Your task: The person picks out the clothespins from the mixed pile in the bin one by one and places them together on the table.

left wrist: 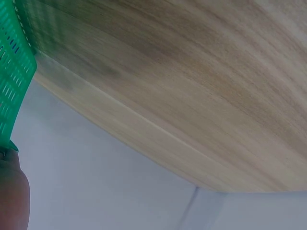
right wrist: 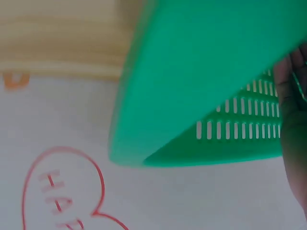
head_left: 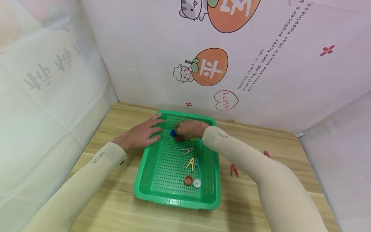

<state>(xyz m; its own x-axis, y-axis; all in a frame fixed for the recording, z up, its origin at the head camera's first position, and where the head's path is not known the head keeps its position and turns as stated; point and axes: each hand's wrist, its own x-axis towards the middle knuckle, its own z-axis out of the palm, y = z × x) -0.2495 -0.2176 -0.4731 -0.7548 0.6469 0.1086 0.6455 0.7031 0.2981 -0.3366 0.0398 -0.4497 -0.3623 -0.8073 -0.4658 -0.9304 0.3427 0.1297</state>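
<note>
A green perforated plastic basket point(head_left: 177, 203) stands on the wooden table. My left hand point(head_left: 142, 133) lies over its far-left rim with fingers spread and loosely bent. Inside the far end, my right hand point(head_left: 189, 129) reaches down beside a blue cap point(head_left: 173, 133) and a red clothespin point(head_left: 179, 138). Its fingertips are hidden, so I cannot tell whether it pinches either one. Something yellow point(head_left: 193, 139) shows partly under that hand. Farther down the basket floor lie a grey-white clothespin point(head_left: 186, 150), a yellow clothespin point(head_left: 190, 163) and a blue clothespin point(head_left: 196, 163).
A brown cap point(head_left: 188, 180) and a white cap point(head_left: 197, 183) lie near the basket's front end. Right of the basket, a red clothespin point(head_left: 234, 170) and another red piece point(head_left: 266, 154) lie on the table point(head_left: 278, 180). White printed sheets point(head_left: 145, 64) enclose the table's back and sides.
</note>
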